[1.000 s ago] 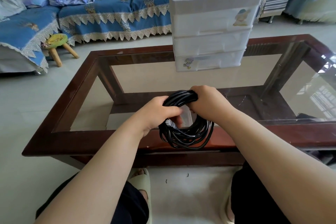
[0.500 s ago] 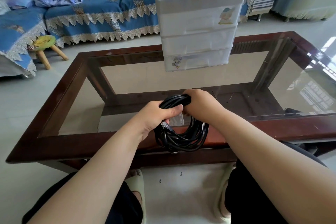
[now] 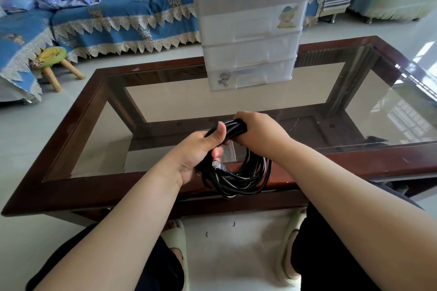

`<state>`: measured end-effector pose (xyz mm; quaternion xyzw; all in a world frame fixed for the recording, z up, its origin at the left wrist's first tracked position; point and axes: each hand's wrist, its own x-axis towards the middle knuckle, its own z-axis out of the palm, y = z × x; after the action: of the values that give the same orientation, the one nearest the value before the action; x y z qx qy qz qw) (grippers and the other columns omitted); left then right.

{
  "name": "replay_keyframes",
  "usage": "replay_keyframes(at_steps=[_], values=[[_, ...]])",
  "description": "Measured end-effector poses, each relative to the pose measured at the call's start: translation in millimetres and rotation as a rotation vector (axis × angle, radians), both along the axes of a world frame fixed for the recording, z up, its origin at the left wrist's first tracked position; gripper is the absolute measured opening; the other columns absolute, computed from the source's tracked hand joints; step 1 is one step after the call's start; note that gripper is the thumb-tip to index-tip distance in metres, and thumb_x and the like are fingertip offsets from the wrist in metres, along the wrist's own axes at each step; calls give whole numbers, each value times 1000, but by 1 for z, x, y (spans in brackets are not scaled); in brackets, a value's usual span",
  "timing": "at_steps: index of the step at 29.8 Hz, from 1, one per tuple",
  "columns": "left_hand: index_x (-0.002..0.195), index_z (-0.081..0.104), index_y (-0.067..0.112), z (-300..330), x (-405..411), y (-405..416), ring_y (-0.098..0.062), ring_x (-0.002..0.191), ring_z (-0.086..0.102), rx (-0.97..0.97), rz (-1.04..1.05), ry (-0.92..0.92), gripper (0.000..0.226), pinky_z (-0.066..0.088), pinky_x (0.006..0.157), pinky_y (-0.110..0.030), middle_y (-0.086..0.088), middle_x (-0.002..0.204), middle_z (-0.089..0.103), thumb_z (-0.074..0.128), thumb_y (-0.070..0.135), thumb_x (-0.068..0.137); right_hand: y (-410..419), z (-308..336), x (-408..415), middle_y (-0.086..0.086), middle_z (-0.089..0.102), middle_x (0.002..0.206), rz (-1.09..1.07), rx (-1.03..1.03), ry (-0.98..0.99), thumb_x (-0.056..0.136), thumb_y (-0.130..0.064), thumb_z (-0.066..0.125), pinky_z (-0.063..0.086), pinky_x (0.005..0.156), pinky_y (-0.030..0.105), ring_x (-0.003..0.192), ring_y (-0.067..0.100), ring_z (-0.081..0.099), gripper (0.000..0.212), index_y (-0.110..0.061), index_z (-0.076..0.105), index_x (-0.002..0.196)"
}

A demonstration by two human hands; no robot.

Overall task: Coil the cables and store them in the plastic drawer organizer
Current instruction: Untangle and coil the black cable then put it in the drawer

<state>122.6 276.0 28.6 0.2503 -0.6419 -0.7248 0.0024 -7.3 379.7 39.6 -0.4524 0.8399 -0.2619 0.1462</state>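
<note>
Left hand (image 3: pixel 199 149): mine, curled round the top of the coil (image 3: pixel 236 176), thumb pressed along its strands
Right hand (image 3: pixel 256 133): clenched on the same top bundle, just beside my left
Coil: black; loops hang below both hands over the table (image 3: pixel 71 186) near edge; plug (image 3: pixel 217 164) shows under my left fingers
Organizer (image 3: pixel 250 30): white, beyond my hands on the glass; drawers closed

The coiled black cable (image 3: pixel 236 179) has a smooth, glossy plastic jacket. The white 3-drawer organizer (image 3: pixel 250 30) is translucent matt plastic. The dark brown wooden table frame (image 3: pixel 71 186) looks polished, holding a clear reflective glass top (image 3: pixel 236 104).
</note>
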Motion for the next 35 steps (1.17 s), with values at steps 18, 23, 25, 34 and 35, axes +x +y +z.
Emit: replay_keyframes(at_steps=[18,23,25,34,35], values=[[74,55,9,7,-5,-2,-11,41,32,-168,243,-137,50,31,44,-20,4,45,33,48,56,92,10,5,-73,10,70,100,-146,33,-360,81,-49,67,52,78,35,79,17,62,50,-9,66,110],[76,56,10,4,-7,-2,-10,41,32,-170,252,-150,50,31,49,-23,7,43,35,47,57,92,3,-25,-91,10,63,66,-282,510,-29,81,-37,68,44,68,31,72,29,58,39,-6,53,64],[78,56,11,5,-8,-2,-10,42,32,-161,275,-139,48,31,50,-23,10,39,40,47,56,93,-1,-31,-87,4,60,59,-284,560,-4,78,-25,67,46,67,30,69,26,58,26,-9,51,63],[79,58,12,5,-8,-7,-10,43,33,-174,290,-151,49,34,51,-22,9,41,40,47,58,92,-13,-33,-88,12,52,61,-258,499,-83,83,-11,57,39,51,26,55,27,49,21,-2,48,66],[78,58,12,5,-8,-7,-10,43,34,-179,282,-156,50,34,51,-22,8,42,39,47,58,92,-12,-31,-90,15,52,60,-266,458,-134,82,-9,56,37,48,25,50,25,47,21,-1,48,64]])
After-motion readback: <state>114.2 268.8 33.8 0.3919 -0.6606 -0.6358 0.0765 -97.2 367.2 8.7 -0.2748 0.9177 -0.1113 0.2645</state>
